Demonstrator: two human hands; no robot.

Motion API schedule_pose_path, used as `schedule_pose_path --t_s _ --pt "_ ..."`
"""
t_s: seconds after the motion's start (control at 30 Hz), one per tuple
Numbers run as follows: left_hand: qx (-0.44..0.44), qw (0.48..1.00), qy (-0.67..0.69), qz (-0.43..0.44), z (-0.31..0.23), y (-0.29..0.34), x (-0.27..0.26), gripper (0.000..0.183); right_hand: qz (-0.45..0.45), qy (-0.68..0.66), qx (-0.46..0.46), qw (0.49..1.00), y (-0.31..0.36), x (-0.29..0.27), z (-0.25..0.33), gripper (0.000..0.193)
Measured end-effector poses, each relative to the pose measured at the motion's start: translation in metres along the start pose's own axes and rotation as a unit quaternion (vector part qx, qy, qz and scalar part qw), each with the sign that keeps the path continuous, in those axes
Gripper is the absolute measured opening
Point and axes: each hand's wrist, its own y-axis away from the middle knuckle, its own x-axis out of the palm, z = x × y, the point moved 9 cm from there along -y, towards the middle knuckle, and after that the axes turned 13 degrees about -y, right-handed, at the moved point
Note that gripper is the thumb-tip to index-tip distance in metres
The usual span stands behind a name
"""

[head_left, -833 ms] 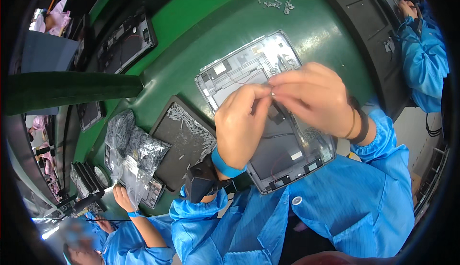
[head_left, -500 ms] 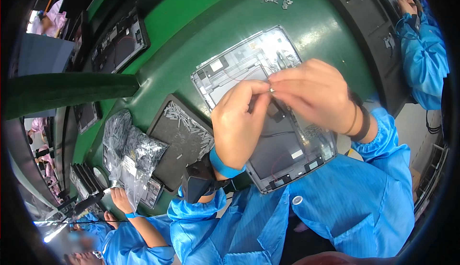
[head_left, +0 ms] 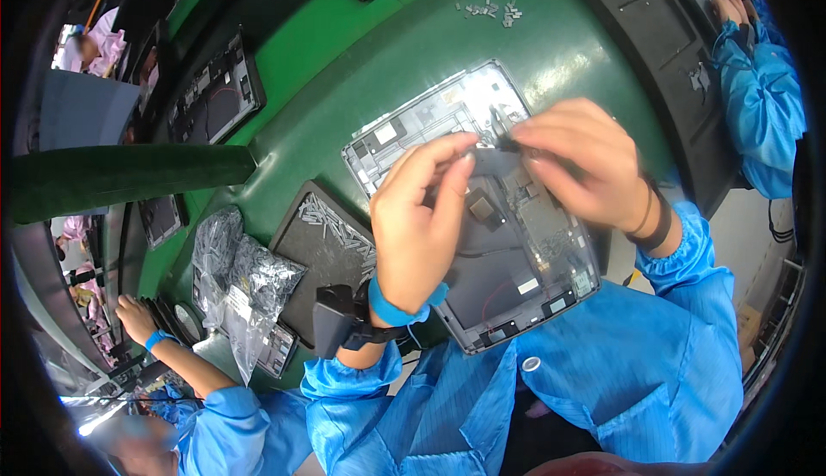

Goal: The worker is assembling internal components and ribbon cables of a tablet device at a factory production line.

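Observation:
An opened tablet-like device (head_left: 482,304) lies tilted before me, its dark battery area and circuit board showing. My left hand (head_left: 422,209) is over its middle, thumb and index finger pinched close together. Whatever may sit between those fingertips is too small to name. At the upper right part of the device, my right hand (head_left: 589,162) grips a slim dark pointed tool (head_left: 498,123) between thumb and fingers. The tool's tip is over the bright upper corner of the casing. Both hands hide part of the device's inside.
To the left, a dark tray (head_left: 301,248) holds several small grey strips, beside clear plastic bags (head_left: 249,282). Small grey pieces (head_left: 495,12) lie scattered on the green table (head_left: 404,55). Another open device (head_left: 219,89) stands far left. Co-workers' hands show at left (head_left: 138,319) and right (head_left: 731,7).
My fingertips, together before, have parted; the right hand now grips a dark pointed tool. The co-worker's hand at left has moved from the plastic bags farther left.

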Motion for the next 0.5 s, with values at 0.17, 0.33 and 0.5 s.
schedule_pose_path --t_s 0.17,0.33,0.5 --pt "-0.105 0.985 0.100 0.093 0.000 -0.015 0.009 0.019 0.039 0.102 -0.127 0.986 0.004 0.003 0.011 0.032" --pt "-0.168 0.962 0.146 0.160 0.006 -0.023 0.025 0.016 0.039 0.178 -0.211 0.960 0.009 0.008 0.027 0.036" --pt "-0.016 0.985 -0.172 0.020 -0.019 -0.044 -0.007 0.014 0.031 0.230 -0.179 0.956 -0.008 0.002 0.021 0.033"
